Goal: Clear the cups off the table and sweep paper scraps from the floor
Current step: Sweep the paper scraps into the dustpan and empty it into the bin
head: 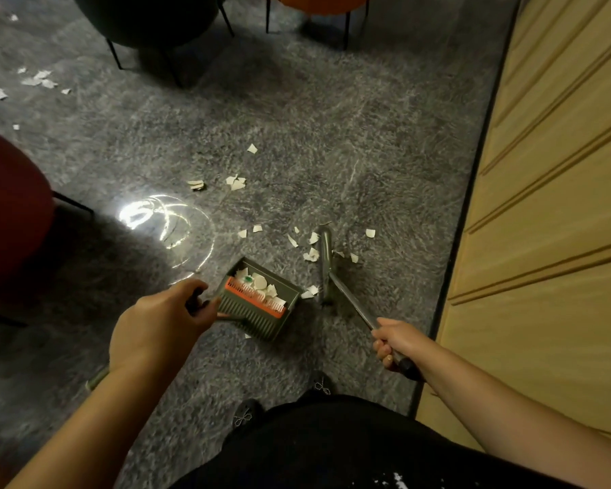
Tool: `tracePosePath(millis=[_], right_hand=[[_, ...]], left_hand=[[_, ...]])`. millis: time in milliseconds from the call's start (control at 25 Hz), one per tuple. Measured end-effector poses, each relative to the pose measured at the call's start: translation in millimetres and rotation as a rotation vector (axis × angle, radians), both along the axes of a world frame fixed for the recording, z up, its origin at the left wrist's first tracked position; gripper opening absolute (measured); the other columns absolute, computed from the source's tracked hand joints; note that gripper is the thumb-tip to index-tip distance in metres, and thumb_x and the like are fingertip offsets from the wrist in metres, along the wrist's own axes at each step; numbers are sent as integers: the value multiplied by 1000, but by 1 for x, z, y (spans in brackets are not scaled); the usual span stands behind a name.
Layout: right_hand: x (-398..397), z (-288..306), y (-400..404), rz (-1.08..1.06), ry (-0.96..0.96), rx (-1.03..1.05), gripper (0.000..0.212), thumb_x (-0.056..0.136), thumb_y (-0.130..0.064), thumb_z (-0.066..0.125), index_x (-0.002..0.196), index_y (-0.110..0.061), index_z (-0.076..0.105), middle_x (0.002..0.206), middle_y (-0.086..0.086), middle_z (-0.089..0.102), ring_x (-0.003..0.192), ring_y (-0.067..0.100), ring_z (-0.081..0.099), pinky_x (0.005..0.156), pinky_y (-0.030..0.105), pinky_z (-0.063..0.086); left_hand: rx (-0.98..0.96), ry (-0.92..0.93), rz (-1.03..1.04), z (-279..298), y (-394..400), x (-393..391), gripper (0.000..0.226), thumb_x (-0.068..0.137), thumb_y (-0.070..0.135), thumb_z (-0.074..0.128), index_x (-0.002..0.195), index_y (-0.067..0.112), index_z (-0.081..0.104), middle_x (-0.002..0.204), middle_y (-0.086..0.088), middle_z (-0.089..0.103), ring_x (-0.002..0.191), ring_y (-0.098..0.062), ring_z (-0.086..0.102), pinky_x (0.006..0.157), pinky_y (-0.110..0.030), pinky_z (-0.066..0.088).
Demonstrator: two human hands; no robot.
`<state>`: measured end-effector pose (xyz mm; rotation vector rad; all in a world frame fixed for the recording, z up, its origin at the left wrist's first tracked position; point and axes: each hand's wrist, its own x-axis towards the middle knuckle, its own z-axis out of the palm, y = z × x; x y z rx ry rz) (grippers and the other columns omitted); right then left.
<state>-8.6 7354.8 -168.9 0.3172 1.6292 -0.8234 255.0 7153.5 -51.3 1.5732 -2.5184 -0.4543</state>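
Nearest, the left hand point(166, 312) has its fingers curled round the handle of the green dustpan point(260, 301), which sits on the grey floor point(367, 164) and already carries some torn paper. The right hand point(394, 342) wraps its fingers round the metal handle of the broom point(327, 262), whose head rests just beside the pan's mouth. Paper scraps point(311, 248) lie around that head, more sit farther out point(235, 182), and a cluster lies well apart at far left point(38, 79). The scraps look light and flimsy, likely to flutter, so short, gentle strokes seem wise.
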Motion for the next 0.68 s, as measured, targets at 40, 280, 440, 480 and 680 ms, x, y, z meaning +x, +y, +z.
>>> tracePosePath(millis=[40,280,440,480,680], right_hand=[[-1,2,-2,2,-7,0,58,97,1,35,150,-20,22,54,3,42,32,5,37,33,15,30],[20,13,-10,120,-21,22,55,97,0,37,148,-20,28,57,3,42,35,5,36,33,16,30],[68,18,-17,211,-27,14,57,98,-1,38,149,-22,26,57,2,43,36,5,36,33,16,30],[82,18,-21,227,-34,12,56,98,-2,38,149,-22,26,57,2,42,37,5,36,34,16,30],[146,15,-44,337,-58,6,57,98,-1,37,150,-20,24,56,2,41,36,5,34,33,16,28]], left_hand=[[7,-1,17,0,-2,7,34,77,44,74,107,29,70,82,-3,73,72,-30,67,61,-33,52],[19,-31,38,-1,-4,58,36,77,40,76,109,24,71,85,-4,74,73,-29,68,61,-32,53],[61,-32,76,1,-3,108,36,78,40,75,110,23,71,85,-4,73,73,-28,67,61,-34,54],[67,-29,89,3,-2,124,35,79,39,75,110,23,71,84,-4,73,72,-27,67,61,-34,54],[71,-26,147,13,3,194,35,79,35,76,109,19,71,85,-5,73,73,-27,67,60,-33,54]])
